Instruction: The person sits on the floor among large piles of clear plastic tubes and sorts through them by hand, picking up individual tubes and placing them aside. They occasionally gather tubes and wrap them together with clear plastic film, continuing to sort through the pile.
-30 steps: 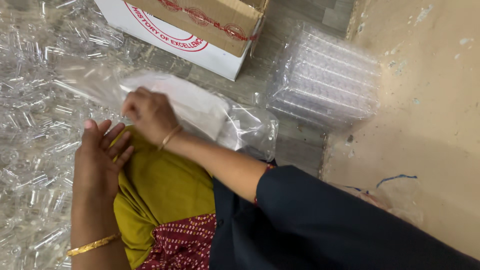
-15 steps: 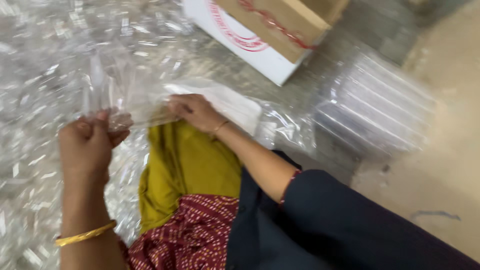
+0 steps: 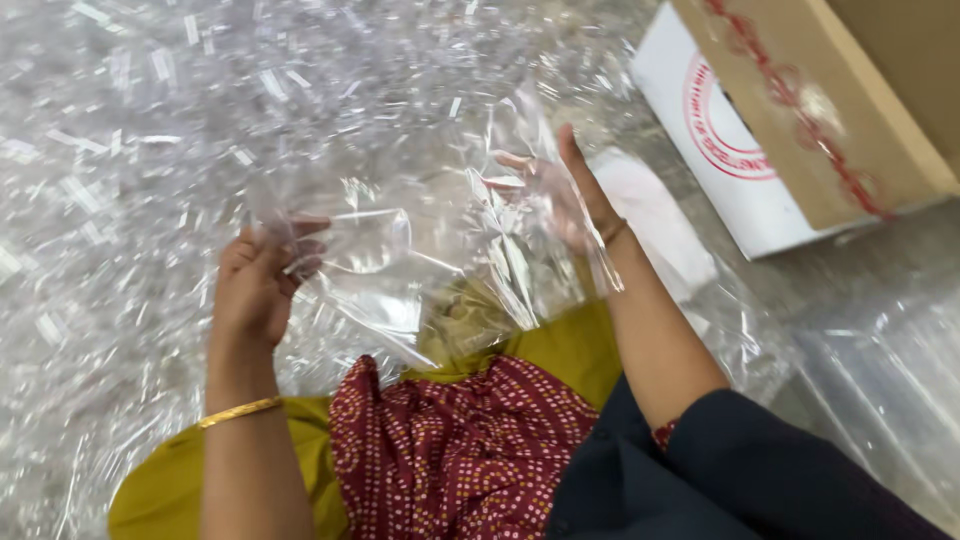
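Note:
I hold a clear plastic bag stretched open between both hands above my lap. My left hand pinches its left edge with curled fingers; a gold bangle sits on that wrist. My right hand is partly inside or behind the film on the right side, fingers extended and seen through the plastic. Under the bag lie my yellow-green garment and a red dotted cloth.
A large heap of small clear plastic pieces covers the floor to the left and front. A white and brown cardboard box stands at the upper right. More clear packed plastic lies at the right. A white sheet is beside the box.
The view has swung left. Both hands have lifted from my lap; the clear bag now hangs spread between them, with my right hand raised off the white sheet.

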